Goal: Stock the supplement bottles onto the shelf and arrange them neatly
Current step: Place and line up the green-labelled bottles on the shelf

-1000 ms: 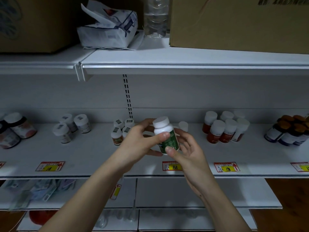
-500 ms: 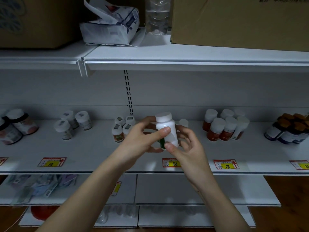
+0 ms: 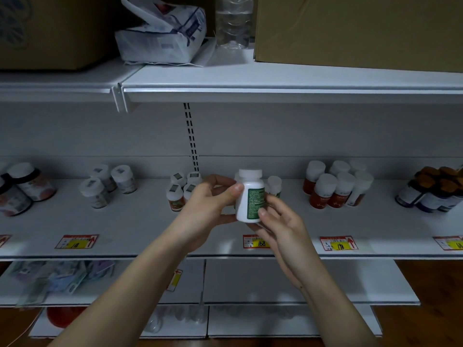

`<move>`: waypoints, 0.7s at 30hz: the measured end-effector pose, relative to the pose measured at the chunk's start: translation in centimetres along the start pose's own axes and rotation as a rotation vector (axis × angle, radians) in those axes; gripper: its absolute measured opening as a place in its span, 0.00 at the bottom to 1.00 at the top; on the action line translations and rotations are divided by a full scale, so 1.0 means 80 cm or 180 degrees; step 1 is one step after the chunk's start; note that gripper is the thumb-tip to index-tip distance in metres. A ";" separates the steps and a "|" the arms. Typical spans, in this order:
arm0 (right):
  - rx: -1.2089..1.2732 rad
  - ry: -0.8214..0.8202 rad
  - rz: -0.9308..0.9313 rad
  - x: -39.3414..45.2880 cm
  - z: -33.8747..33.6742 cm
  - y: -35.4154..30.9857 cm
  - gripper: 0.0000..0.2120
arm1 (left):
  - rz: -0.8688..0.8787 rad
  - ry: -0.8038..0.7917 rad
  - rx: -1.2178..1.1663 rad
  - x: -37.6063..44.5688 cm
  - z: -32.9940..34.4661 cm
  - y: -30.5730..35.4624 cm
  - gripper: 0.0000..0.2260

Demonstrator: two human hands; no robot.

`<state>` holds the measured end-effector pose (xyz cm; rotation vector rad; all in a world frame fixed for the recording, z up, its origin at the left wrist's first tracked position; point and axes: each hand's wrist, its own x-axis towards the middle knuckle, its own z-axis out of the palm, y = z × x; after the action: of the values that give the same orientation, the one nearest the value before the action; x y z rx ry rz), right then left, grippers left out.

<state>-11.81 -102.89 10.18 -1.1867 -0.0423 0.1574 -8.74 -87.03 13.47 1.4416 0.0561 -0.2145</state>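
Observation:
I hold a white supplement bottle [image 3: 250, 196] with a white cap and a green label upright above the middle shelf [image 3: 125, 221]. My left hand [image 3: 208, 204] grips its left side, thumb on the upper body. My right hand [image 3: 280, 221] pinches its lower right side with thumb and fingers. A small white-capped bottle [image 3: 274, 185] stands on the shelf just behind and to the right of it.
Bottle groups stand along the shelf: white-capped ones [image 3: 107, 184], small orange-labelled ones [image 3: 183, 189], red ones [image 3: 335, 186], brown-capped ones [image 3: 433, 191]. Price tags [image 3: 76, 241] line the front edge. Cardboard boxes [image 3: 358, 31] and a bag [image 3: 160, 33] sit on the upper shelf.
The bottle has been turned in my hands, so the green label now faces me at the right. Both hands have risen slightly.

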 end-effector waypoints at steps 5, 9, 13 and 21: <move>-0.0665 0.0429 -0.0236 -0.001 0.001 0.007 0.20 | -0.0001 -0.0187 0.0423 -0.002 0.005 0.002 0.21; -0.1133 0.0676 -0.0452 0.000 0.003 0.007 0.30 | -0.0009 -0.0247 0.0497 -0.001 0.008 0.004 0.24; -0.1092 0.0641 -0.0470 0.003 0.001 0.009 0.27 | 0.0035 -0.0276 0.0368 0.002 0.007 0.004 0.19; -0.0158 0.0176 -0.0109 0.007 -0.010 0.000 0.18 | -0.0088 -0.0148 0.0060 0.006 0.012 0.003 0.16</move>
<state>-11.14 -103.53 9.89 -1.2384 -0.0181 0.0937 -8.28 -88.00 13.71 1.4547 0.0363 -0.2717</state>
